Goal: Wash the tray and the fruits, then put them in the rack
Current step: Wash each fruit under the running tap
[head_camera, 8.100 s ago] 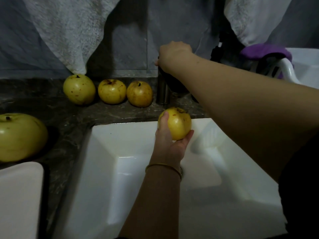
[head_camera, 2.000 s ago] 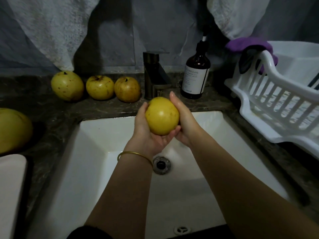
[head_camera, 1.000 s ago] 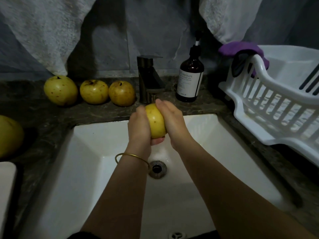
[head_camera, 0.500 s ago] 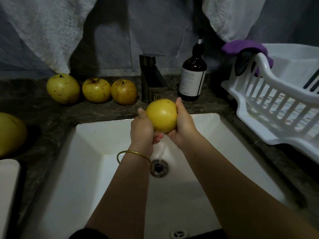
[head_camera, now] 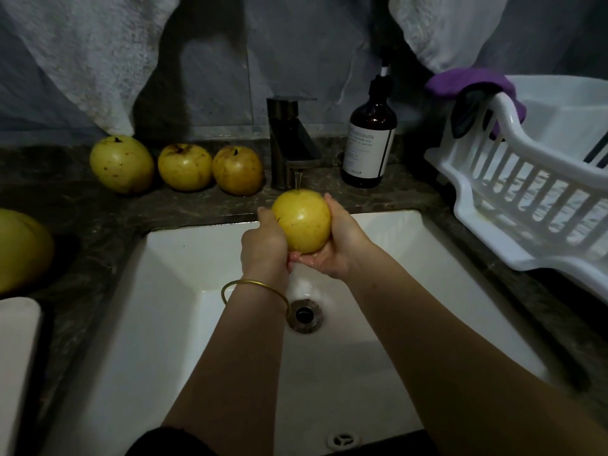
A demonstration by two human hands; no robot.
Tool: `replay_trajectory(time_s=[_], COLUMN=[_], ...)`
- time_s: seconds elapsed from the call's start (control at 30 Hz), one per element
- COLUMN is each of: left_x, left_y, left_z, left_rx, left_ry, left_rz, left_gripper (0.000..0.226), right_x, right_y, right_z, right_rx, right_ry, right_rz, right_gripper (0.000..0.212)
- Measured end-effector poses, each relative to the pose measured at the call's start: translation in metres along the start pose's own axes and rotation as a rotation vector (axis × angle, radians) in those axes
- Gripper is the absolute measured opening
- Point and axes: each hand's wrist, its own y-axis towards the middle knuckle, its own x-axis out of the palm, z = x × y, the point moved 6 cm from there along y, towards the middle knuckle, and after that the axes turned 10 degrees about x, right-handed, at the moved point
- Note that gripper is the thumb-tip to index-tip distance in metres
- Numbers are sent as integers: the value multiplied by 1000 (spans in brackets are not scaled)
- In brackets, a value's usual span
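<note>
A yellow apple (head_camera: 302,220) is held over the white sink (head_camera: 171,291), right under the thin stream from the dark tap (head_camera: 289,143). My left hand (head_camera: 263,248) grips its left side and my right hand (head_camera: 339,245) cups its right side and underside. Three more yellow apples (head_camera: 184,166) line the dark counter behind the sink on the left. A larger yellow fruit (head_camera: 19,248) lies at the far left edge. The white dish rack (head_camera: 526,205) stands on the counter to the right. A white tray edge (head_camera: 16,357) shows at the bottom left.
A brown pump bottle (head_camera: 370,139) stands right of the tap. A purple cloth (head_camera: 473,85) hangs over the rack's back rim. The drain (head_camera: 304,314) sits below my hands. White towels hang on the wall behind.
Both hands have kept turning and rubbing the apple under the running water, staying over the drain. The apple has rotated slightly between my palms.
</note>
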Motion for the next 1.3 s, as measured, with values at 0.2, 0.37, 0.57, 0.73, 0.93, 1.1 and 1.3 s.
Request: replay_trajectory(time_s=[0.2, 0.37, 0.57, 0.73, 0.93, 1.1, 1.3], left_x=[4, 4, 5, 16, 13, 12, 10], left_y=[-5, -9, -17, -22, -32, -31, -24], left_z=[2, -1, -4, 2, 20, 22, 12], left_rx=[-44, -129, -219, -194, 21, 9, -202], left_ry=[5, -66, -159, -268, -173, -234, -415], left_rz=[-44, -53, -105, -145, -206, -168, -77], left_gripper=[49, 50, 59, 85, 69, 46, 40], right_x=[1, 4, 15, 14, 22, 24, 30], right_y=[-6, -4, -19, -36, -49, -48, -41], right_z=[-4, -4, -13, -26, -24, -24, -20], right_rx=[-22, -73, -376, -757, -950, -967, -922], right_ry=[-38, -114, -536, -846, -1127, -1096, -861], right_rz=[37, -32, 1, 319, 420, 398, 191], right_gripper=[61, 60, 55, 48, 33, 36, 33])
